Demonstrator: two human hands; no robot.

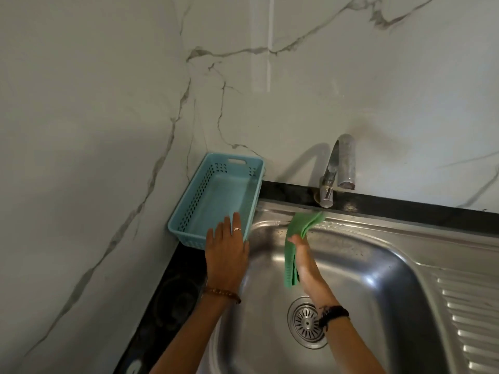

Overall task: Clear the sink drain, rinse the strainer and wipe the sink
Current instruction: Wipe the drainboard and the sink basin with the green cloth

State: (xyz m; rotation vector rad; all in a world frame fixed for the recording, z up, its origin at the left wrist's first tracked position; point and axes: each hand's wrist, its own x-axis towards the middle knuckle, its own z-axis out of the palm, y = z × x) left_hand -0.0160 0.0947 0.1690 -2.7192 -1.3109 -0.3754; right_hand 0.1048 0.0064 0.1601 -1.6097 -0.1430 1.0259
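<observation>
A: What stage of the task does this head view show?

B: The wiping stage, by the look of it. The right hand (303, 261) presses a green cloth (294, 249) against the back wall of the steel sink (383, 268), its upper end reaching the rim just below the faucet (333, 174). The right fingers are hidden behind the cloth; they appear to be grasping it, since it hangs from the hand.

A: And the left hand?

B: The left hand (226, 252) lies flat, fingers extended and released, across the near edge of the blue basket (216, 198) and the sink's left rim. It holds nothing. The basket sits on the dark bench (172, 292) in the corner, touching the sink.

A: Where is the strainer?

B: The strainer (306, 322) sits seated in the drain at the basin floor, partly covered by the right wrist. It looks free of debris, which suggests clearing and rinsing are done.

A: What is left?

B: Probably wiping the remaining basin walls, floor and drainboard (467, 319).
</observation>
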